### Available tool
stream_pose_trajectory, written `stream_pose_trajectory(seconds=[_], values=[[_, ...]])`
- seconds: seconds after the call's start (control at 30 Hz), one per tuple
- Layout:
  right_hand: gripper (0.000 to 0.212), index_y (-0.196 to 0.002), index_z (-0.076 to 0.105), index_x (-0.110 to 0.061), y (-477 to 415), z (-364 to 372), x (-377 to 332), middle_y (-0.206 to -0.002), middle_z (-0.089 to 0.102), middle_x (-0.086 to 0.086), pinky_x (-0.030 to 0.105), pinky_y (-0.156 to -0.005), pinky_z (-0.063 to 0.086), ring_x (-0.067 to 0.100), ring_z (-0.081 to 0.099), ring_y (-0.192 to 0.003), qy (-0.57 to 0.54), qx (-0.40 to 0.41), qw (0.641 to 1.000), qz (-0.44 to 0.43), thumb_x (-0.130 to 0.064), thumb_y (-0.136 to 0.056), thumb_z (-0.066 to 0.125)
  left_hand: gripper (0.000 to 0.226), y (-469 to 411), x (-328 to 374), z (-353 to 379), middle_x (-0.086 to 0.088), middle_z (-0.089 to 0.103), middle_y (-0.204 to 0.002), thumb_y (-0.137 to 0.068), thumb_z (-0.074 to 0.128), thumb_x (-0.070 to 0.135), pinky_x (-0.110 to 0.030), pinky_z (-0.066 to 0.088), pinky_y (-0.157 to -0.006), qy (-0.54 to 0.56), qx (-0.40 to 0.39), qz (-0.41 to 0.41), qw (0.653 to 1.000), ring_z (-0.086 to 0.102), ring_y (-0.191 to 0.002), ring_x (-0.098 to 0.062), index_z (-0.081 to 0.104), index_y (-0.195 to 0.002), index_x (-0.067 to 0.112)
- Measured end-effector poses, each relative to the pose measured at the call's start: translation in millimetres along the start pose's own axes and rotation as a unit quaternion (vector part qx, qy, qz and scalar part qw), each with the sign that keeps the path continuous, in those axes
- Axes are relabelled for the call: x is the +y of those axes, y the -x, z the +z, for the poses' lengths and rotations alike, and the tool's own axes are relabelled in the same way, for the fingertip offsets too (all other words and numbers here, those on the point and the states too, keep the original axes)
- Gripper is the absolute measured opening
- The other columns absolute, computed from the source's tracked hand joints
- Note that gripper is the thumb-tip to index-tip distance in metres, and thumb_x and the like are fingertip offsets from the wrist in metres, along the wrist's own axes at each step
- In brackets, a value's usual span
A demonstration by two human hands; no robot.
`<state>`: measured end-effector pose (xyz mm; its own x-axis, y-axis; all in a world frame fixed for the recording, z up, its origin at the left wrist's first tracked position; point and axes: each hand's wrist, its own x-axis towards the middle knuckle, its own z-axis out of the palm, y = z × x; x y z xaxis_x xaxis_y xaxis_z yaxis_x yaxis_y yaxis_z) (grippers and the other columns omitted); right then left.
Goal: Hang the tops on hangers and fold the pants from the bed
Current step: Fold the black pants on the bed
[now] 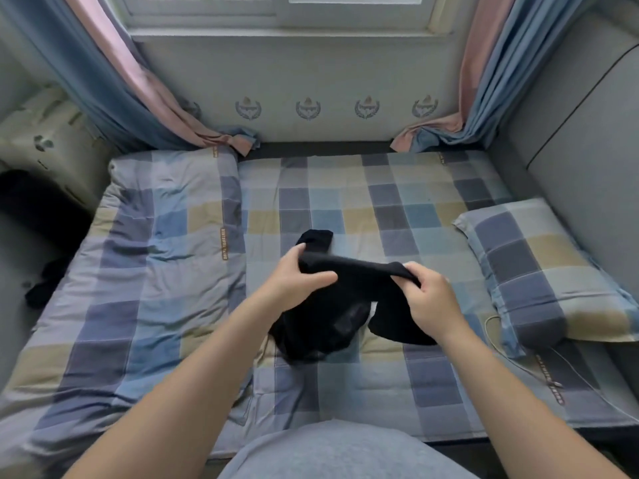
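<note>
I saw left hand (297, 281) curled round the top edge of the black garment (332, 316) and right hand (432, 302) pinching the other end, center frame. The rest drooped below the fingers onto the checked bed (345, 202). Pillow (539, 267) right, quilt (155, 254) left, window (276, 12) top.

A: Hands?
B: Two. Left hand (297, 281), right hand (428, 302).
A: Black clothes?
B: Two. Held garment (345, 305), second garment (45, 285).
A: Bedding?
B: One pillow (539, 267), one quilt (155, 271).
A: Wall?
B: Four emblems (248, 108). Curtain sets: two, left curtains (114, 81), right curtains (494, 74). One cable (491, 326).
</note>
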<state>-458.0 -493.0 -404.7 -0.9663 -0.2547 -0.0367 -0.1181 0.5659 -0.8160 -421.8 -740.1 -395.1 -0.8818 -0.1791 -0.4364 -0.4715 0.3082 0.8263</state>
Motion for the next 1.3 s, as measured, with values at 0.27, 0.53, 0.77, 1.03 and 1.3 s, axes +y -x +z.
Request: stream_pose_trajectory(seconds=[0.27,0.53,0.77,1.03,1.3], values=[[0.021,-0.104,0.068,-0.024,-0.3,-24.4,-51.9,-0.092,0.072,-0.011,0.017,-0.08,0.051,0.007,0.066,-0.092,-0.011,-0.088,0.986,-0.14,-0.02,-0.097,0.048,0.057,19.4,20.4,69.8,0.007,0.065,-0.127,-0.083,0.079,0.032,-0.033,0.051,-0.102,0.071,-0.168,0.223,0.958,0.06,-0.123,-0.01,0.054,-0.134,0.031],[0.081,-0.151,0.033,-0.035,7.3,-41.9,-26.0,-0.146,0.05,-0.012,0.035,-0.111,0.045,0.005,0.051,-0.131,-0.27,-0.137,0.952,0.045,-0.052,-0.081,0.071,0.017,22.0,59.7,64.3,0.002,0.077,-0.098,-0.096,0.064,0.039,-0.027,0.059,-0.069,0.284,-0.041,0.119,0.95,0.075,-0.089,-0.017,0.072,-0.107,0.028],[0.076,-0.144,0.047,-0.03,6.9,-39.5,-28.0,-0.141,0.06,-0.005,0.039,-0.113,0.036,0.014,0.054,-0.133,-0.442,-0.264,0.846,0.138,-0.064,-0.079,0.066,0.009,24.5,111.7,69.1,0.006,0.077,-0.095,-0.098,0.064,0.029,-0.036,0.06,-0.082,0.209,0.038,0.223,0.951,0.073,-0.093,-0.016,0.072,-0.1,0.028],[0.044,-0.124,0.068,-0.006,-11.6,-60.5,-45.5,-0.113,0.073,0.018,0.037,-0.083,0.056,0.03,0.072,-0.1,-0.521,-0.033,0.813,0.258,-0.04,-0.1,0.054,0.038,13.5,67.5,90.4,0.009,0.074,-0.112,-0.089,0.051,0.065,-0.032,0.052,-0.095,0.137,-0.091,0.104,0.981,0.07,-0.101,-0.007,0.066,-0.107,0.035],[0.05,-0.129,0.065,-0.012,-30.6,-95.5,-51.5,-0.119,0.072,0.014,0.039,-0.081,0.056,0.028,0.071,-0.106,-0.57,-0.031,0.777,0.265,-0.05,-0.103,0.045,0.034,24.6,16.3,128.7,-0.003,0.071,-0.095,-0.092,0.058,0.05,-0.053,0.053,-0.089,-0.079,-0.117,0.121,0.983,0.068,-0.088,-0.018,0.066,-0.104,0.02]])
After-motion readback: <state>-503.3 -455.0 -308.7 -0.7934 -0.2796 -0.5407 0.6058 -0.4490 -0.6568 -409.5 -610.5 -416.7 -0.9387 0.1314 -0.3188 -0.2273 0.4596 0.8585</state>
